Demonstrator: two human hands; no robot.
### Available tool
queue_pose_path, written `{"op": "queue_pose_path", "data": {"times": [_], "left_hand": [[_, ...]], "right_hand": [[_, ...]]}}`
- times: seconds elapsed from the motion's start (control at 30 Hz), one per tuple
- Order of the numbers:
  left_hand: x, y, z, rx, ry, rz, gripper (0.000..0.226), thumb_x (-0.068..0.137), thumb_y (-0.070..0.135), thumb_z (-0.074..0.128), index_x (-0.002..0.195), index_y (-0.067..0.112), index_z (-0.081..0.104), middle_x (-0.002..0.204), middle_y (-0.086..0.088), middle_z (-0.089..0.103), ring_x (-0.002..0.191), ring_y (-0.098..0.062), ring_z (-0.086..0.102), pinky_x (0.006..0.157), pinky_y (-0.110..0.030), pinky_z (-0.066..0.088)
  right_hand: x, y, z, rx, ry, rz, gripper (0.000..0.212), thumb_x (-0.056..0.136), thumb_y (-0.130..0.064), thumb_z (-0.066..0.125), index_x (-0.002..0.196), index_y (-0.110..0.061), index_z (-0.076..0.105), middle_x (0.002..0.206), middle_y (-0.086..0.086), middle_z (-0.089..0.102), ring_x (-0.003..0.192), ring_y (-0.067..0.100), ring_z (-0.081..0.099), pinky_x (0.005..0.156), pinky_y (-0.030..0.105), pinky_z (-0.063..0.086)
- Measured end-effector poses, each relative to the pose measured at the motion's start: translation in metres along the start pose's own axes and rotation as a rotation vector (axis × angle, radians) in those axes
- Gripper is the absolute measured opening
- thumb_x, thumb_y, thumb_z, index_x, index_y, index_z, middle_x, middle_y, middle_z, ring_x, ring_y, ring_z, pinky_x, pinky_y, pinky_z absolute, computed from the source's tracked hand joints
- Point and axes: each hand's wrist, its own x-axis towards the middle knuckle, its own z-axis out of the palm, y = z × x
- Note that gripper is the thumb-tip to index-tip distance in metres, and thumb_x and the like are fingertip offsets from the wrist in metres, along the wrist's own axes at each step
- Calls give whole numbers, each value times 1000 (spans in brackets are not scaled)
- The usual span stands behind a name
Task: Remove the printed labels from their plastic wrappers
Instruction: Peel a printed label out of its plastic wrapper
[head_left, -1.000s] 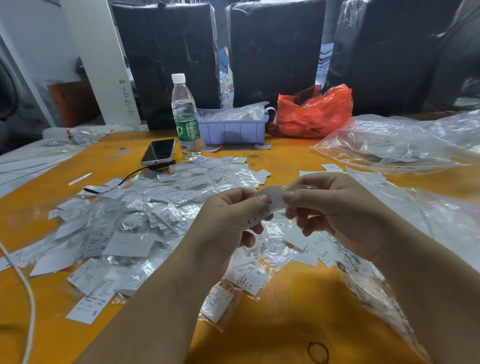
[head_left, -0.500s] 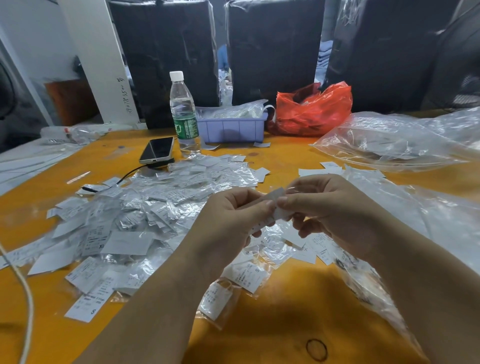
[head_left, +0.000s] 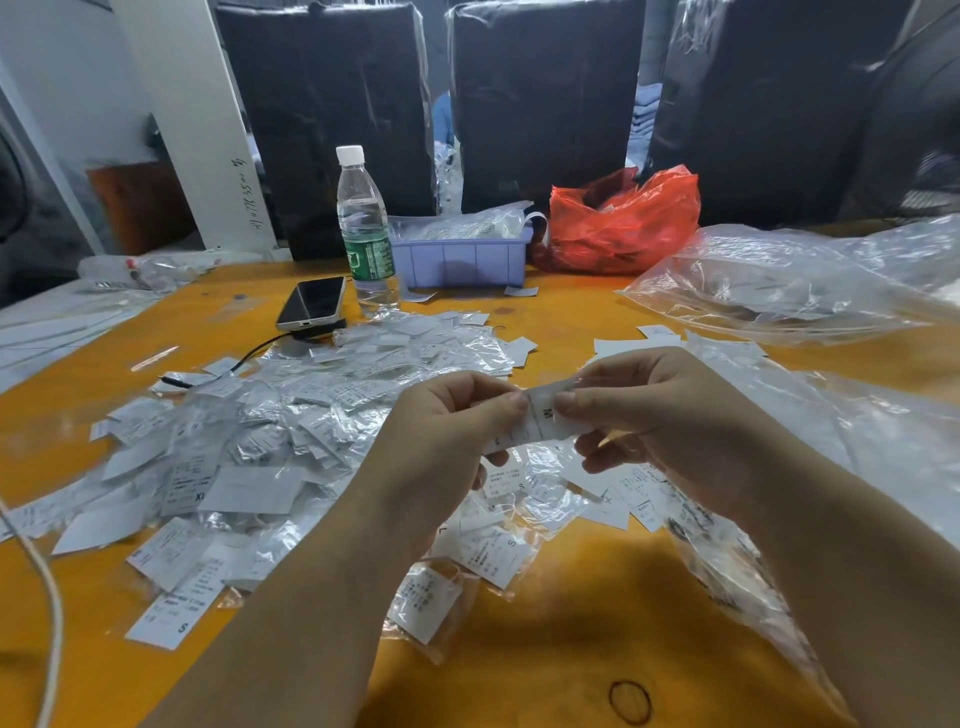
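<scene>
A small white printed label (head_left: 540, 418) marked "M", in its thin clear wrapper, is held above the orange table (head_left: 545, 649). My left hand (head_left: 447, 447) pinches its left end between thumb and fingers. My right hand (head_left: 670, 415) pinches its right end, thumb tip close to the left thumb. Below and to the left spreads a large pile of wrapped labels (head_left: 270, 441), white slips in crinkled clear plastic. I cannot tell how far the label sits inside the wrapper.
A water bottle (head_left: 363, 228), a phone (head_left: 311, 304) with a black cable, a purple bin (head_left: 462, 257) and a red plastic bag (head_left: 623, 223) stand at the back. Large clear bags (head_left: 779, 280) lie on the right. A white cord (head_left: 49, 613) hangs at the left edge.
Both hands have turned the label so that its printed face with the "M" now shows between the thumbs. The hands stay at the same spot above the pile.
</scene>
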Motion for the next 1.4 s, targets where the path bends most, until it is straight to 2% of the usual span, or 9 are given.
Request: {"op": "queue_pose_path", "data": {"times": [0.13,0.23,0.43,0.67,0.93,1.03,1.13,1.27,1.4], "left_hand": [[-1,-1,1,118,-28,101,8,89,15,67,84,12,73,58,12,60,53,0,52,48,-13,41],[-1,0,1,146,-51,145,7,88,19,69,84,16,74,61,12,61,55,1,53,50,-12,41],[-2,-3,2,130,-46,153,6,87,23,70,90,18,73,63,11,63,57,-3,55,50,-14,42],[0,-2,1,57,39,107,10,92,23,64,94,16,70,74,2,70,63,-9,61,51,-23,49],[-3,-4,3,151,-18,149,10,92,21,65,87,14,70,71,4,71,60,-6,60,51,-19,47],[-2,-4,3,163,-34,130,11,92,22,64,85,16,71,70,5,70,60,-5,59,50,-17,45],[-2,-5,3,176,-48,130,13,93,23,64,84,17,71,69,4,68,59,-5,58,51,-14,43],[-3,-3,4,152,-47,122,4,90,23,68,93,22,70,72,4,69,61,-6,60,52,-18,45],[-5,-2,5,149,-14,180,30,82,22,78,106,31,61,81,3,71,66,-10,67,54,-21,51]], "right_hand": [[0,-1,1,-21,-31,26,28,67,-27,74,84,-5,77,72,7,67,58,14,60,54,23,52],[0,0,0,-52,1,33,21,71,-24,77,84,-8,77,68,2,67,57,14,57,54,25,51],[-1,0,1,-57,-31,14,8,72,-9,79,79,-10,75,79,8,70,64,18,65,56,25,54],[1,1,2,1,91,18,25,62,-21,78,78,-4,70,75,8,71,60,15,67,55,25,55],[0,9,19,36,157,-22,26,67,-30,75,77,-7,71,67,3,70,58,13,67,54,26,56],[1,11,19,59,191,-28,27,67,-34,75,74,-8,73,70,3,68,61,11,65,57,27,57],[2,14,20,43,184,-6,20,77,-32,75,77,-12,75,76,2,70,69,8,66,59,25,56],[0,12,20,43,188,-18,20,73,-34,75,77,-15,76,78,6,71,64,4,64,53,20,52],[-2,13,22,116,187,-42,19,63,-33,76,71,-16,75,74,7,71,63,11,65,54,25,52]]}}
